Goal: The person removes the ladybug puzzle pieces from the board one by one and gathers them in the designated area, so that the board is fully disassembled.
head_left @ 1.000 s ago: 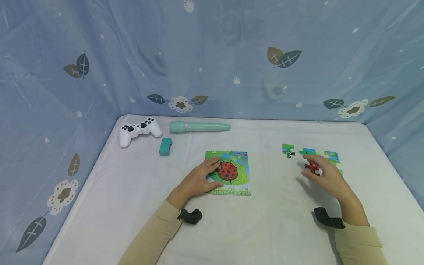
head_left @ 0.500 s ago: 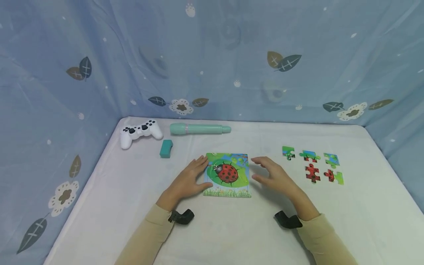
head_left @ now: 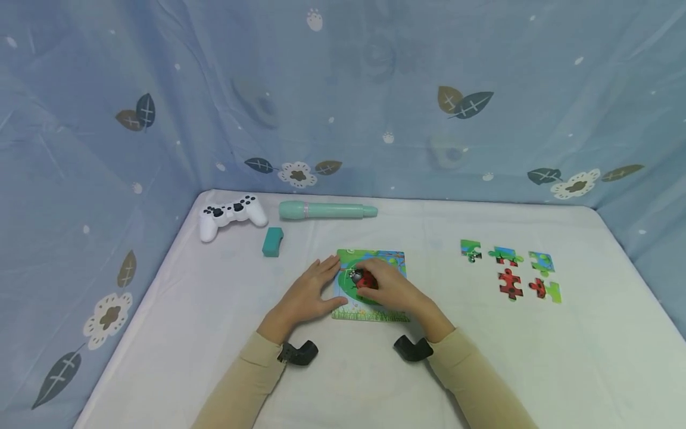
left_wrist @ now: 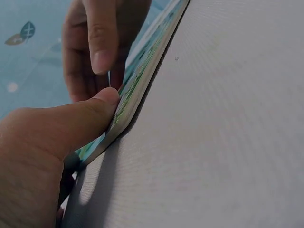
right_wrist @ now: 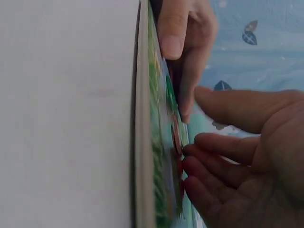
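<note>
A square ladybug jigsaw puzzle [head_left: 370, 314] in a pale-edged board lies flat at mid-table. My left hand [head_left: 306, 298] steadies its left side, with the thumb over the near left corner and the fingers stretched along the left edge. In the left wrist view that thumb [left_wrist: 102, 102] presses the board's rim. Reaching over from the right, my right hand [head_left: 393, 289] covers part of the red ladybug picture. The right wrist view has its fingertips [right_wrist: 190, 152] right at the puzzle's surface, the thumb [right_wrist: 213, 102] held apart from them.
Several loose puzzle pieces [head_left: 510, 284] lie at the right of the white table [head_left: 354, 381]. Along the back left are a white game controller [head_left: 233, 215], a mint-green microphone-shaped tube [head_left: 328, 211] and a teal block [head_left: 272, 242]. Blue patterned cloth [head_left: 343, 95] hangs behind.
My right hand has travelled left from the loose pieces, leaving the red piece on the table, and now lies over the puzzle. The left hand has shifted slightly back to the board's left edge.
</note>
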Demonstrator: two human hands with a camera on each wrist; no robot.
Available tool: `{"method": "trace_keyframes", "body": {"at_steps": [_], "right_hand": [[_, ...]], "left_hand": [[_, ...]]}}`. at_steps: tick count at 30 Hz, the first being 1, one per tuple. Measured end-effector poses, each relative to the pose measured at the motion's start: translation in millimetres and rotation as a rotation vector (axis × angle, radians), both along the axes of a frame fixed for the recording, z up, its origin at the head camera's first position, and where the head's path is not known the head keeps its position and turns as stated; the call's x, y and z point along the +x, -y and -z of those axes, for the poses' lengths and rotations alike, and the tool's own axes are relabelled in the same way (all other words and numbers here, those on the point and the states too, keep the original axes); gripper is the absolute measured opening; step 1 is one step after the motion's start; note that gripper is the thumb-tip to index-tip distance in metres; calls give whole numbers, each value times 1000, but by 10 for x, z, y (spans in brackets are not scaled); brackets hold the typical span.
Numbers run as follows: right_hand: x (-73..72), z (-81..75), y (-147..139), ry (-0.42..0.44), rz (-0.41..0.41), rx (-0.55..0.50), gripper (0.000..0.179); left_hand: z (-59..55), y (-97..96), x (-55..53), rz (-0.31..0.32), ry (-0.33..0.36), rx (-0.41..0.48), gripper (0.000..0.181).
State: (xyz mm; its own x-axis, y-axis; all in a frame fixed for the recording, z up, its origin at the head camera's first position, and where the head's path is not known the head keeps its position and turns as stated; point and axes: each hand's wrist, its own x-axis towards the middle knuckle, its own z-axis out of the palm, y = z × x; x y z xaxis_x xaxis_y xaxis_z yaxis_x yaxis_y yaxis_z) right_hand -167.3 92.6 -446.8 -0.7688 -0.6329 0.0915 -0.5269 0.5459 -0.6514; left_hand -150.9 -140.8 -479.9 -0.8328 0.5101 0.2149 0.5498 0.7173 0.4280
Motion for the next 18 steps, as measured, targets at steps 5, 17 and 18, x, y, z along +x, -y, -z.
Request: {"method": "trace_keyframes", "body": {"at_steps": [5,17,18], "right_hand": [[15,71,17,-37,3,9,48],[72,149,80,-48,74,-77,47],[78,151,86,-41,82,-86,46]], "left_hand": [[-7,-12,5,-10,14,6,81],[-18,-14,-5,-11,40,3,82],[-14,-13,-2,-12,40,4,81]]}}
